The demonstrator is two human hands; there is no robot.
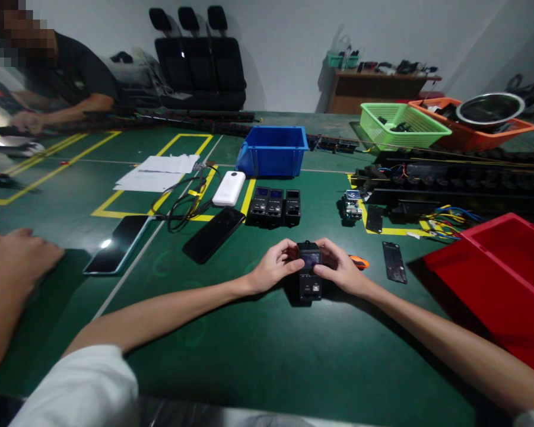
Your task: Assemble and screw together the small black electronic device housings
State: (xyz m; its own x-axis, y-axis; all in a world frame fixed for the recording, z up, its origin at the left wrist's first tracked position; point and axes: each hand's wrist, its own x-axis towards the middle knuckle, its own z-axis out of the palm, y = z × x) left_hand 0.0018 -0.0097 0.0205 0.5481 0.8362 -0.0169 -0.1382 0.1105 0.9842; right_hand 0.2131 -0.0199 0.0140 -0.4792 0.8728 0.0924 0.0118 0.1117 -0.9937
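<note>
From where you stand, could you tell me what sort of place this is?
Probably a small electronics workshop, judging by the bare circuit board, bundled wires and parts bins.

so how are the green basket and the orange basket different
The green basket is light green, while the orange basket is orange. The orange basket has a metal bowl resting on it, partly covering its contents; the green basket has no bowl on top. Both are open-topped and hold dark items.
</note>
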